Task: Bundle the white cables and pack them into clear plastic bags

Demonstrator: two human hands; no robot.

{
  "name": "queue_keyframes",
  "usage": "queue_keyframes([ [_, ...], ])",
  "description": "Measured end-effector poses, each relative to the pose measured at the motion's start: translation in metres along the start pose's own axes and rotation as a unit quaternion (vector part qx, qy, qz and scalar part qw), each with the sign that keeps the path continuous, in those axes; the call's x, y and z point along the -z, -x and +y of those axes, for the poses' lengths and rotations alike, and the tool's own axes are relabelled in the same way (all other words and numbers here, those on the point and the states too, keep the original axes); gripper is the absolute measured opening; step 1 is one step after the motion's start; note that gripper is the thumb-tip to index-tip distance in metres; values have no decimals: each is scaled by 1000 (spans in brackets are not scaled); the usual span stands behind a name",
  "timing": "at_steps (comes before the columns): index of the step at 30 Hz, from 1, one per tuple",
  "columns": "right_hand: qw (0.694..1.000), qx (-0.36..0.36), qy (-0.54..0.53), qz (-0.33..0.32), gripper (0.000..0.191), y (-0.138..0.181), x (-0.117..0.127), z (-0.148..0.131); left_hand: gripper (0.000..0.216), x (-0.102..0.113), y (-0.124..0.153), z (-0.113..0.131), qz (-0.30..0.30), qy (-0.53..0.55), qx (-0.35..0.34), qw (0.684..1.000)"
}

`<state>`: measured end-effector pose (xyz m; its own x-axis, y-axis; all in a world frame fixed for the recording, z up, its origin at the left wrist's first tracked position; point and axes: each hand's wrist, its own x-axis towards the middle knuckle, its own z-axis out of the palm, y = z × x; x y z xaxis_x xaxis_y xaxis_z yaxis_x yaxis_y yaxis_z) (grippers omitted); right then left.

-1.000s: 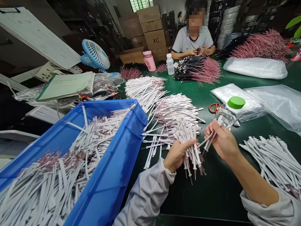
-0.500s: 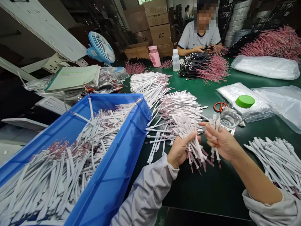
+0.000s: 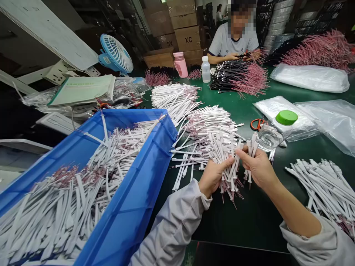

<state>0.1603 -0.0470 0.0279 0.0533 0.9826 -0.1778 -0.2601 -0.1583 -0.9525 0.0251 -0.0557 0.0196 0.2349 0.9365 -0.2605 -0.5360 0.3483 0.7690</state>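
A fanned bundle of slim white cables with blocky white ends and thin pink wire tails (image 3: pixel 219 147) is held by the left hand (image 3: pixel 212 176), clasped between thumb and fingers above the dark green tabletop (image 3: pixel 235 229). A few more white cables (image 3: pixel 253 146) are gripped by the right hand (image 3: pixel 257 166) just beside it, and its thumb is laid at the bundle's edge.

For good handling, the bundle is best kept in a light, steady clasp, so that single cables can be told apart without the rest being spilled. The blocky ends are best kept level, and the pink tails should be neither pinched nor tangled.

Beyond the hands, looser white cables (image 3: pixel 212 122) are heaped on the tabletop; to the right, another pile of white cables (image 3: pixel 324 181) is laid. More are contained in the long blue plastic bin (image 3: pixel 130 199) to the left.

The left fingertips are hidden behind the bundle, so the number of cables cannot be counted. Whether a cable is shared by both hands cannot be told. The blades of the orange-handled scissors (image 3: pixel 256 124) are obscured near the clear jar (image 3: pixel 269 139). The bin and the right-hand pile are cut off by the frame.
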Motion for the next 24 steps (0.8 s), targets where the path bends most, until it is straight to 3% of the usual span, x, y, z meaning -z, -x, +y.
queue_keyframes([
  [6,1000,26,-11,6,32,1,0,-1,32,2,0,-2,10,-45,30,998],
  [15,998,-29,-52,-7,35,2,-3,-8,30,2,1,0,-3,-54,20,998],
  [21,993,-81,-46,-70,35,4,0,-10,38,-1,3,2,-16,-42,16,999],
  [24,997,-64,-9,-37,34,3,3,-6,39,-3,5,4,-6,-57,50,997],
])
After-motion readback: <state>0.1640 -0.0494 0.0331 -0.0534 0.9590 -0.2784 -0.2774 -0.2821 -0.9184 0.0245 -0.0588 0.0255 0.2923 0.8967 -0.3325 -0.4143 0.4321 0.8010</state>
